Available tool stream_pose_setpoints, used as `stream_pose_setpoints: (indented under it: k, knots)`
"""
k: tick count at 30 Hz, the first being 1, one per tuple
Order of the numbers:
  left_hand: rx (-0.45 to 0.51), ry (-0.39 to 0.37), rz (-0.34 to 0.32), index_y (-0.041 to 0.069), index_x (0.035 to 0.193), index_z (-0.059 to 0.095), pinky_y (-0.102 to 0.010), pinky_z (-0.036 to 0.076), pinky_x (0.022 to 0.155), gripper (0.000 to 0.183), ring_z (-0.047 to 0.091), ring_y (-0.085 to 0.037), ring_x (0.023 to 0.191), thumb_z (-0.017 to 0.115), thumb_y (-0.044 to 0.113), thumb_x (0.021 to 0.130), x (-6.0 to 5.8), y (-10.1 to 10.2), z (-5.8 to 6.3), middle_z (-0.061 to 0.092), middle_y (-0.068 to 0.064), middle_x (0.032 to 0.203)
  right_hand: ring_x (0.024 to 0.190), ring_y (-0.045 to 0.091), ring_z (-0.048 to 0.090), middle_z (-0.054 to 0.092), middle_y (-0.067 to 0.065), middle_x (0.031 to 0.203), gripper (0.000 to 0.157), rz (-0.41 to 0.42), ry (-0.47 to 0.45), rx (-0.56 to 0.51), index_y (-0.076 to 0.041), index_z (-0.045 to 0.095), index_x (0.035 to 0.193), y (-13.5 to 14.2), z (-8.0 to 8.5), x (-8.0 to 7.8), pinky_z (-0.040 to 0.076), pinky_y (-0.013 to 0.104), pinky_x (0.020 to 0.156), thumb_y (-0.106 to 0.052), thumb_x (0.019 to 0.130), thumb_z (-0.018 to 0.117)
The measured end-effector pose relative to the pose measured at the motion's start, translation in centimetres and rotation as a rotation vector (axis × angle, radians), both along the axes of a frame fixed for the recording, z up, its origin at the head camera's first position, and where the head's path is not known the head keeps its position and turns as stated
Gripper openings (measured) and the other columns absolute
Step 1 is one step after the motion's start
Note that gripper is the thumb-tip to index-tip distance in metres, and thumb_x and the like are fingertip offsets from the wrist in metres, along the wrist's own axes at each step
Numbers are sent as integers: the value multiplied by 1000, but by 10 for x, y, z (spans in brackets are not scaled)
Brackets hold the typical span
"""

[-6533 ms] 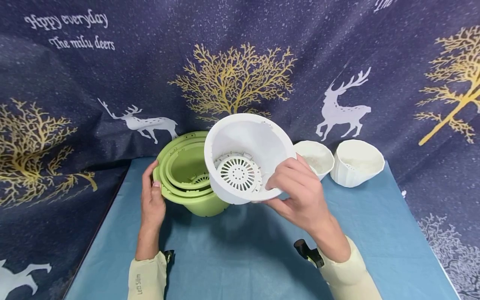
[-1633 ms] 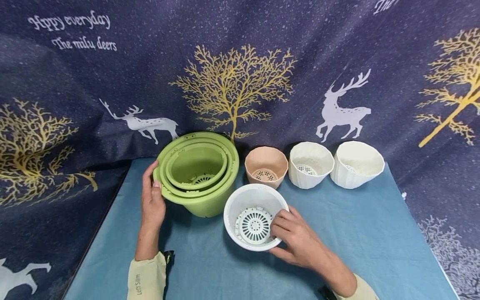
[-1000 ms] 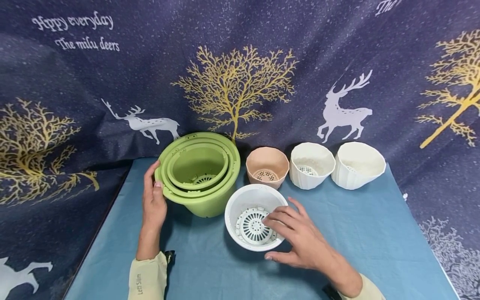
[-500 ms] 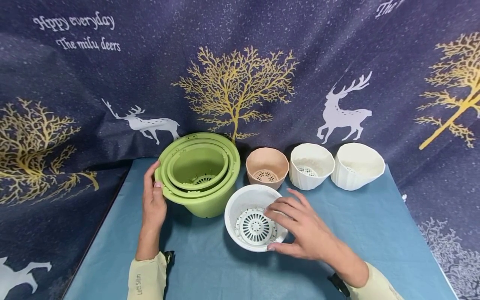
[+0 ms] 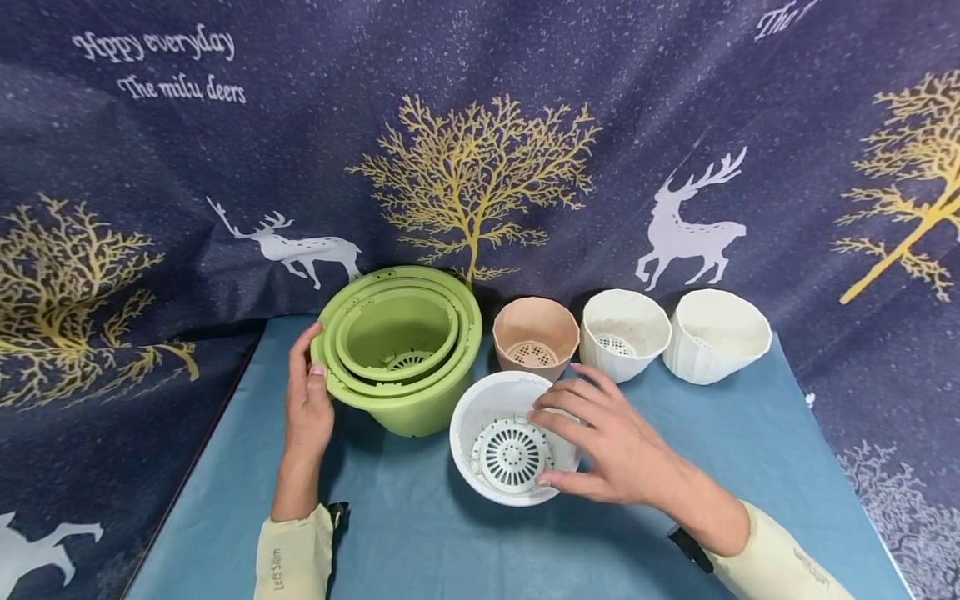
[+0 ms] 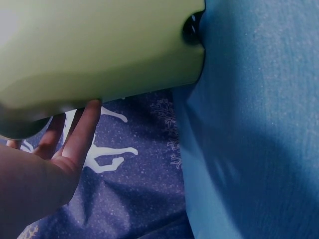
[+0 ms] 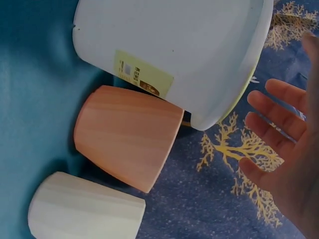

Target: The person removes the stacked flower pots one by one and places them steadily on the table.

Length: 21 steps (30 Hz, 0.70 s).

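Note:
Nested green plastic flowerpots (image 5: 420,407) stand upright at the left of the table, with a slotted base showing inside the innermost. My left hand (image 5: 309,408) holds the outermost green flowerpot's rim at its left side, thumb over the edge; in the left wrist view its fingers (image 6: 85,127) touch the outside wall. A round white flowerpot (image 5: 468,408) with a slotted base stands in front, just right of the green ones. Spread and holding nothing, my right hand (image 5: 611,437) hovers over that white pot's right side. In the right wrist view it is apart from the pot's rim.
Behind the white flowerpot stands a faceted terracotta-coloured pot (image 5: 536,333). To its right are a cream ribbed pot (image 5: 624,333) and another cream pot with a slanted rim (image 5: 716,337). A dark printed cloth (image 5: 480,50) hangs behind the blue-covered table (image 5: 420,542).
The white flowerpot, earlier held up by my right hand beside the green pots, now stands on the table. My right hand has released it and lifted slightly. My left hand stays on the green rim.

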State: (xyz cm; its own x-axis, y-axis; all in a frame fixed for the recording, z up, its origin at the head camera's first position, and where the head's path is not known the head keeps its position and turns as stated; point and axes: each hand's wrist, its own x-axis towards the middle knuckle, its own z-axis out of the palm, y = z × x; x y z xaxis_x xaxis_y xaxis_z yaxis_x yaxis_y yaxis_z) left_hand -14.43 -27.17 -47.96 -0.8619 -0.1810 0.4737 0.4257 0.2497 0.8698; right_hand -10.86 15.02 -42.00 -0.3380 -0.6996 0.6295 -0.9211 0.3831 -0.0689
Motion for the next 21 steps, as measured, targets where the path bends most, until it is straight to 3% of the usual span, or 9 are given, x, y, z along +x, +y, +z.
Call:
stream_pose_setpoints:
  k: [11,21]
  knots:
    - [-3,13,-2,12,164,39,-17,39,104,53,49,-13,133,33,15,111,-1,-1,-2,43,-14,162,117,28,63,69,6,125,61,61,46,35,-9,72,130,-5,20,-14,37,55,113,-61,98,65]
    - [-10,28,-3,12,164,39,-18,40,105,54,50,-13,132,34,16,111,-1,-1,-4,43,-15,162,121,31,61,68,7,129,61,89,57,138,-10,71,132,-13,38,-24,38,58,112,-59,96,68]
